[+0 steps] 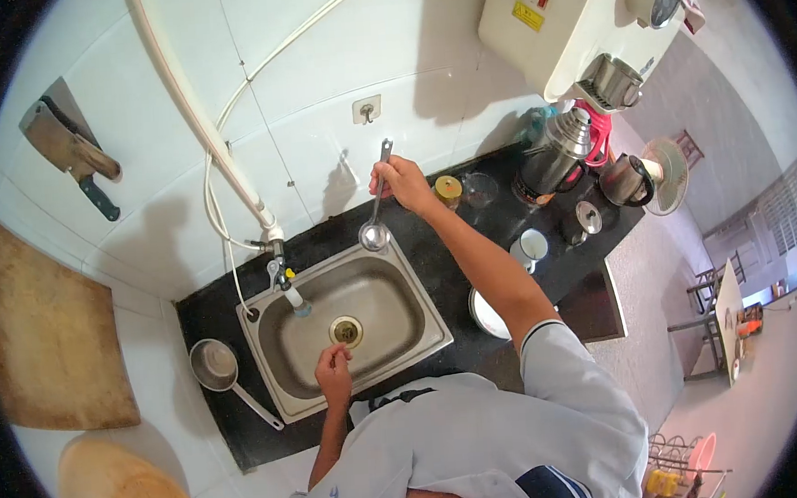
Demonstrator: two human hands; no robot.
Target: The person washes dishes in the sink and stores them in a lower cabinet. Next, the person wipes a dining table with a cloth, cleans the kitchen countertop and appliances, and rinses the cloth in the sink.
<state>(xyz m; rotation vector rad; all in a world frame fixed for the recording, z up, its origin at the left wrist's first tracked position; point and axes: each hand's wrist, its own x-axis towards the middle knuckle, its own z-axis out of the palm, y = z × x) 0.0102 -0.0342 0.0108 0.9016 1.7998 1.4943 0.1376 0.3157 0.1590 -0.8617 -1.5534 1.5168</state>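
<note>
Metal ladle [375, 236], one, long-handled: held with its bowl low, over the back right corner of the sink [423, 348] in this view; whether the bowl meets the rim cannot be told. Right hand [401, 181]: fingers closed around the upper handle. Left hand [334, 376]: over the front part of the basin, fingers loosely curled, no object visible; palm hidden, so a small hold cannot be ruled out. Wall hook [367, 112]: just beyond the handle's end, apparently not touching it, nothing seen hanging from it. Stage, as judged: the ladle is taken up and out of the basin; putting it down or away is not done, and whether it has been rinsed cannot be told. Tap [294, 296]: at the basin's back left. Bench [445, 266], black, sink set into its left part: saucepan [214, 364] by the left edge, handle toward the front left corner; yellow-lidded jar [448, 188] and vacuum flask [552, 156] along the back edge, flask farther right; mug [531, 248] right of the sink, between back and front edges; white bowl [485, 313] nearer the front edge, partly hidden by the right arm.
</note>
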